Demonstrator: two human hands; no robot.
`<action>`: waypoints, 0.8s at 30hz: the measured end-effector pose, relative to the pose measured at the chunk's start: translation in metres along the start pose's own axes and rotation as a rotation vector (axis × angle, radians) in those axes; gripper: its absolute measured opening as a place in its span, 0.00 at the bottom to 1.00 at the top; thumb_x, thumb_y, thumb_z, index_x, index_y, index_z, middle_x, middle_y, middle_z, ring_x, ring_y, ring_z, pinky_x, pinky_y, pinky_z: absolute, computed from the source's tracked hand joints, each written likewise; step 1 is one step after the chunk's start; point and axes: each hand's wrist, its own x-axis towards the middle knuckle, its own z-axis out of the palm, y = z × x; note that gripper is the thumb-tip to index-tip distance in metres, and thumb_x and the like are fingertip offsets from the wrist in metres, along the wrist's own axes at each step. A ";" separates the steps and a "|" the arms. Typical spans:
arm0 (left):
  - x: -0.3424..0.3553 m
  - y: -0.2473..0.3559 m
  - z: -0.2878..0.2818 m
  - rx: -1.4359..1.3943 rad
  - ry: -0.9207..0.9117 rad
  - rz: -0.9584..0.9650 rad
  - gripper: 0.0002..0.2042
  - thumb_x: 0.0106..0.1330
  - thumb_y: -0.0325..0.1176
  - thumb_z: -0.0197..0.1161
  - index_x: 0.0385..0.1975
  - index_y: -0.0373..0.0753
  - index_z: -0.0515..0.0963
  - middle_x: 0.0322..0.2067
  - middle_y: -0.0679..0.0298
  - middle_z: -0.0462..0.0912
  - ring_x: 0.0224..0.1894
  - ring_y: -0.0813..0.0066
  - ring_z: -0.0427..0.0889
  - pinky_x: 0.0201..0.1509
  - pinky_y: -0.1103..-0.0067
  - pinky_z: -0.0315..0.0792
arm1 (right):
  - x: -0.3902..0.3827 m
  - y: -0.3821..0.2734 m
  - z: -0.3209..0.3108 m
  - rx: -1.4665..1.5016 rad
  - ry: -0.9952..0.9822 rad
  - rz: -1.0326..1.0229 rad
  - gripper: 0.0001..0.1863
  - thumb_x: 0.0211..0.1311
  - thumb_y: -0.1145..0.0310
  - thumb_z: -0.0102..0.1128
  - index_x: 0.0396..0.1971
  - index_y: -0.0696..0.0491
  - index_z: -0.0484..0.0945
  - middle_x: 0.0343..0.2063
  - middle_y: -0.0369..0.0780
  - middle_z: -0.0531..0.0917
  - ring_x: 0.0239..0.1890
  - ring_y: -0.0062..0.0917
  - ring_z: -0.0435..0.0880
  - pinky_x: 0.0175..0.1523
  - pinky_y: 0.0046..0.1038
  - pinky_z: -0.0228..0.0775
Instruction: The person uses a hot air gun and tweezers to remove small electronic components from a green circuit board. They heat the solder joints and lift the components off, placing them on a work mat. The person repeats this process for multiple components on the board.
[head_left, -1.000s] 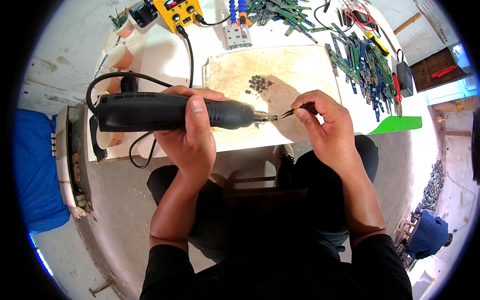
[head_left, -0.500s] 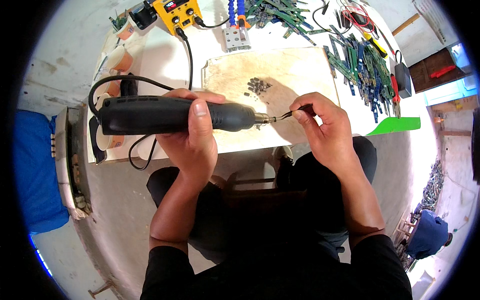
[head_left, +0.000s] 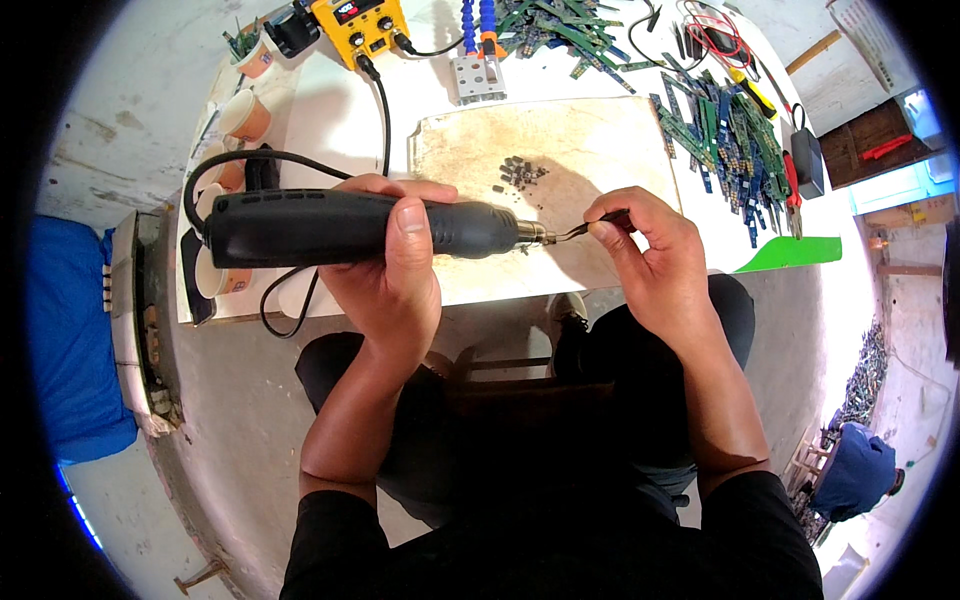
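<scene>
My left hand (head_left: 395, 245) is wrapped round a black hot air gun (head_left: 300, 228), its metal nozzle pointing right over the front part of a stained, pale work board (head_left: 590, 140). Closed in a pinch, my right hand (head_left: 655, 255) holds dark tweezers (head_left: 585, 229), their tips right at the nozzle's mouth. Whether something tiny sits between the tips is too small to make out. Behind the nozzle, a small heap of dark chips (head_left: 523, 172) lies on the board. A black cable runs from the gun's rear.
A yellow control station (head_left: 358, 30) stands at the back left, near a metal block (head_left: 478, 80). Paper cups (head_left: 245, 115) line the left edge. Piles of circuit board strips (head_left: 735, 140) lie at the right and back, beside red-handled pliers (head_left: 792, 185). Another person (head_left: 852, 470) sits far right.
The hot air gun and my left hand have shifted slightly to the right. The tweezers stay at the nozzle, and my right hand has barely moved.
</scene>
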 end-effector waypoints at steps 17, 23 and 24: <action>0.000 0.000 -0.002 0.011 -0.004 0.011 0.10 0.69 0.30 0.59 0.44 0.35 0.67 0.32 0.53 0.84 0.37 0.74 0.82 0.48 0.77 0.75 | 0.000 -0.002 0.002 0.016 0.019 0.028 0.05 0.61 0.80 0.60 0.36 0.55 0.78 0.31 0.42 0.82 0.30 0.27 0.81 0.35 0.24 0.72; 0.001 0.000 -0.001 0.026 0.017 0.003 0.10 0.69 0.30 0.59 0.44 0.35 0.67 0.31 0.54 0.84 0.36 0.74 0.82 0.48 0.77 0.75 | 0.000 0.000 0.001 0.018 0.020 -0.011 0.05 0.61 0.80 0.60 0.36 0.56 0.78 0.30 0.42 0.81 0.30 0.28 0.81 0.35 0.24 0.72; 0.001 0.000 -0.001 0.028 0.019 -0.001 0.10 0.69 0.30 0.59 0.43 0.35 0.67 0.31 0.54 0.84 0.35 0.74 0.82 0.48 0.77 0.75 | 0.000 0.000 0.001 0.018 0.020 -0.004 0.05 0.61 0.81 0.60 0.36 0.56 0.78 0.30 0.42 0.81 0.30 0.28 0.81 0.35 0.24 0.72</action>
